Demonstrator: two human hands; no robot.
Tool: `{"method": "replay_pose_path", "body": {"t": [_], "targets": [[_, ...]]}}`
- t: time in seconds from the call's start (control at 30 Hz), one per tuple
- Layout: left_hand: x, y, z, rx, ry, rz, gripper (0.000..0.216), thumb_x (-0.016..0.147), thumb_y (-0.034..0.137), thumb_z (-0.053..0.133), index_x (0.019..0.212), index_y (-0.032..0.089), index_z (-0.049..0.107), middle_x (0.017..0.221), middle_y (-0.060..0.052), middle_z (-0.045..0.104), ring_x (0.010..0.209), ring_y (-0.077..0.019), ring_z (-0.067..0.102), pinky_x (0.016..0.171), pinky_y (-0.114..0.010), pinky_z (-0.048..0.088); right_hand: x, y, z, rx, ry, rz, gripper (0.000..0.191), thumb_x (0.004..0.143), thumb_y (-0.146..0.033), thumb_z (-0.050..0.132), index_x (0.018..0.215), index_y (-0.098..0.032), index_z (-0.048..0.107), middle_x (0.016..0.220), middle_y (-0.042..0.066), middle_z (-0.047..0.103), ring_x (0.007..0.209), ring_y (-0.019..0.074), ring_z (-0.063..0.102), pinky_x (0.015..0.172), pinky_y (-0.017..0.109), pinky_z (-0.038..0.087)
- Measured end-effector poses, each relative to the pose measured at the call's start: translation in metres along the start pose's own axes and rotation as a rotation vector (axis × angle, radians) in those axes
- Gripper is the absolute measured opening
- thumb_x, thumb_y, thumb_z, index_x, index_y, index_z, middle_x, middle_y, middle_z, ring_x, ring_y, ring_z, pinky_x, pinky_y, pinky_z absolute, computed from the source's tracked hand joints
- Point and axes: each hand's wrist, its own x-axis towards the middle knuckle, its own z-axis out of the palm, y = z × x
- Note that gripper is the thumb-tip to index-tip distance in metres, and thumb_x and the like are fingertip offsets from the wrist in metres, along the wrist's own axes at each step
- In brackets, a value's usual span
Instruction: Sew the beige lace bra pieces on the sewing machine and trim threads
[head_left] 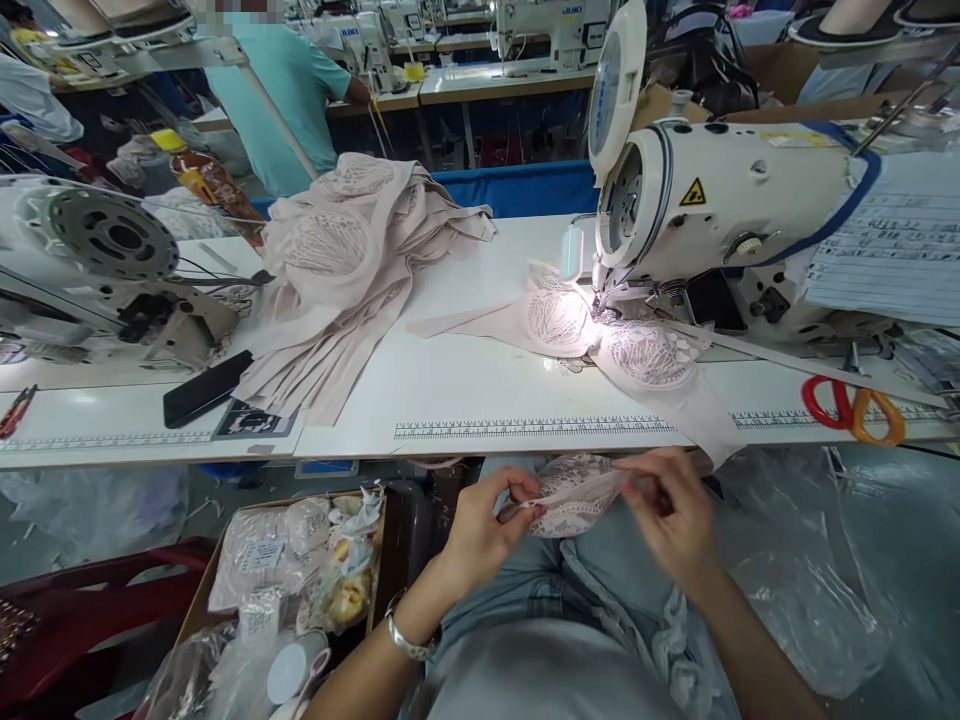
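Observation:
Over my lap, just below the table's front edge, I hold a pale pink lace bra cup (576,505). My left hand (487,520) pinches its left end between thumb and fingers. The right end is pinched by my right hand (671,510), so the upper edge is drawn out between both hands. On the table above them lies a pale pink lace bra (649,355), its middle under the needle area of the lit sewing machine (697,190). A thick pile of similar bra pieces (337,260) rests to the left.
Scissors (855,408) with red and orange handles lie at the table's right front. A black phone-like object (206,390) is beside the pile, near another machine (112,260). Below left stands a box (379,560) of bagged pieces. A person (277,100) sits beyond.

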Motion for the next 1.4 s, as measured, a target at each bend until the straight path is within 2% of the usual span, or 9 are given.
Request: {"method": "replay_pose_path", "body": {"t": [0.13,0.3,0.43,0.53,0.67,0.77,0.93,1.1,1.4], "targets": [[-0.001,0.000,0.007,0.047,-0.013,0.034,0.007,0.084,0.018,0.067,0.091,0.020,0.067,0.080,0.001,0.065,0.072,-0.0128,0.058,0.066,-0.018,0.045,-0.006,-0.011,0.020,0.008,-0.222,-0.156,0.025,0.095,-0.011,0.055,0.115,-0.022,0.064,0.098,0.006,0.050,0.075,0.0130,0.056,0.056,0.021,0.049],[-0.001,-0.006,0.011,0.032,-0.006,0.082,0.008,0.087,0.017,0.068,0.089,0.019,0.061,0.076,0.001,0.060,0.067,-0.0133,0.055,0.063,-0.020,0.044,-0.005,-0.011,0.028,-0.077,-0.069,-0.297,0.016,0.093,-0.004,0.054,0.090,-0.019,0.061,0.083,0.002,0.051,0.069,0.0119,0.053,0.059,0.023,0.045],[0.004,0.002,-0.001,0.132,-0.329,0.174,0.004,0.095,0.020,0.063,0.095,0.020,0.067,0.106,-0.008,0.062,0.096,-0.0207,0.059,0.083,-0.029,0.049,-0.002,-0.015,0.021,-0.003,-0.162,-0.395,0.021,0.091,0.002,0.047,0.090,-0.018,0.054,0.082,0.002,0.059,0.074,0.0131,0.056,0.066,0.025,0.045],[0.008,0.016,-0.022,0.269,-0.530,0.279,0.014,0.098,0.024,0.061,0.087,0.018,0.068,0.140,-0.012,0.049,0.131,-0.0312,0.043,0.113,-0.045,0.032,0.003,-0.018,0.013,0.021,-0.312,-0.384,0.019,0.091,0.000,0.045,0.089,-0.018,0.049,0.075,-0.001,0.057,0.064,0.0119,0.051,0.060,0.024,0.040],[0.006,0.036,-0.063,0.075,-0.622,0.260,0.040,0.103,0.045,0.053,0.075,0.017,0.060,0.079,-0.007,0.063,0.082,-0.0219,0.060,0.095,-0.038,0.045,0.022,-0.012,0.004,0.104,-0.444,-0.207,0.013,0.092,-0.009,0.050,0.092,-0.019,0.058,0.079,0.001,0.060,0.063,0.0120,0.053,0.058,0.023,0.040],[0.004,0.048,-0.099,0.105,-0.536,0.056,0.046,0.101,0.051,0.054,0.070,0.016,0.058,0.062,-0.001,0.052,0.059,-0.0153,0.046,0.060,-0.026,0.039,0.042,-0.006,0.006,0.251,-0.527,-0.071,0.016,0.095,-0.022,0.057,0.080,-0.019,0.061,0.083,0.004,0.062,0.068,0.0139,0.057,0.058,0.024,0.044],[0.019,0.053,-0.145,0.634,-0.281,-0.211,0.023,0.094,0.026,0.048,0.078,0.017,0.062,0.069,-0.001,0.059,0.064,-0.0171,0.051,0.062,-0.025,0.035,0.059,-0.012,0.035,0.334,-0.586,0.163,0.032,0.101,-0.039,0.046,0.080,-0.019,0.061,0.066,0.000,0.060,0.045,0.0111,0.049,0.046,0.024,0.040],[0.038,0.038,-0.159,1.138,-0.101,-0.419,0.018,0.092,0.012,0.046,0.092,0.020,0.063,0.086,-0.004,0.069,0.081,-0.0248,0.062,0.064,-0.029,0.033,0.062,-0.025,0.078,0.015,-0.385,-0.071,0.023,0.095,-0.024,0.040,0.087,-0.020,0.061,0.076,0.003,0.069,0.065,0.0187,0.065,0.057,0.027,0.043],[0.051,0.027,-0.165,1.144,-0.075,-0.457,0.009,0.094,0.014,0.058,0.097,0.023,0.058,0.087,0.000,0.070,0.086,-0.0245,0.064,0.064,-0.029,0.034,0.068,-0.023,0.101,-0.424,-0.283,-0.258,0.007,0.090,-0.015,0.047,0.087,-0.021,0.044,0.064,-0.001,0.059,0.055,0.0188,0.059,0.049,0.026,0.029]]}}
